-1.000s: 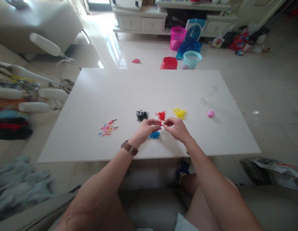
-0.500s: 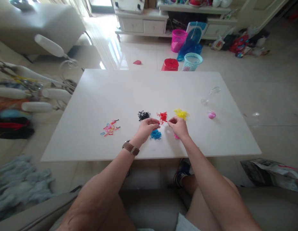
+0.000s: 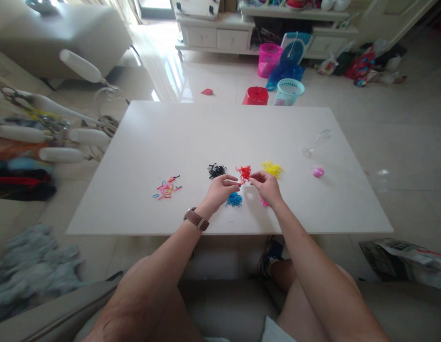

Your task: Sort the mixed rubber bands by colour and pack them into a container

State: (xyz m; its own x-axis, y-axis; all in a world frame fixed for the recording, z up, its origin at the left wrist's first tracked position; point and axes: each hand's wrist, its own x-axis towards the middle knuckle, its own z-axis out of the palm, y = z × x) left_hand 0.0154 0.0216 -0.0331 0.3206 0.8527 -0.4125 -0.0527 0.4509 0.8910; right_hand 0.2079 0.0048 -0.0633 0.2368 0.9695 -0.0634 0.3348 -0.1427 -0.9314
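On the white table (image 3: 170,133) lie small heaps of tiny elastic bands: black (image 3: 216,170), red (image 3: 244,172), yellow (image 3: 272,168), blue (image 3: 234,199) and a bit of pink (image 3: 264,203). A mixed-colour heap (image 3: 166,187) lies apart to the left. My left hand (image 3: 222,190) and my right hand (image 3: 267,186) meet just below the red heap, fingertips pinched together on what looks like a red band stretched between them. A brown watch strap sits on my left wrist.
A clear plastic bottle (image 3: 315,142) lies on the table's right side with a pink cap (image 3: 317,171) near it. Baskets (image 3: 288,90) and a red tub (image 3: 255,95) stand on the floor beyond. A drying rack (image 3: 52,133) stands left, a bag (image 3: 405,256) right.
Both hands have moved slightly forward toward the red heap, and the pink heap under my right hand has come into sight. The camera shifted a little.
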